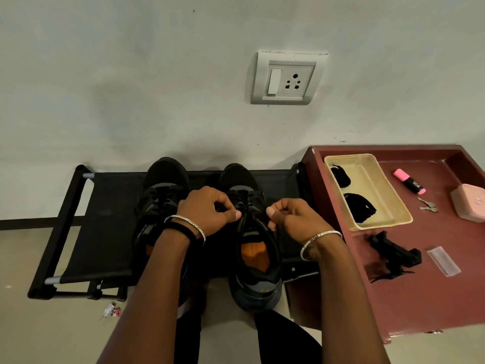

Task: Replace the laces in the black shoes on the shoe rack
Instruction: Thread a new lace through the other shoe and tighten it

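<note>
Two black shoes stand side by side on the black shoe rack (102,227), toes toward the wall. The left shoe (160,195) is partly hidden by my left forearm. The right shoe (252,248) shows an orange insole. Both my hands are over the right shoe's lacing. My left hand (210,210) pinches a black lace at the shoe's left side. My right hand (291,219) pinches a lace at the shoe's right side. Two coiled black laces (359,207) lie in a beige plastic tray (388,203) to the right.
A dark red table (420,298) stands right of the rack, holding the tray, a pink highlighter (409,181), keys (427,205), a pink box (469,202), a black gadget (396,253) and a clear plastic piece (443,260). A wall socket (287,78) is above. A wrapper (111,310) lies on the floor.
</note>
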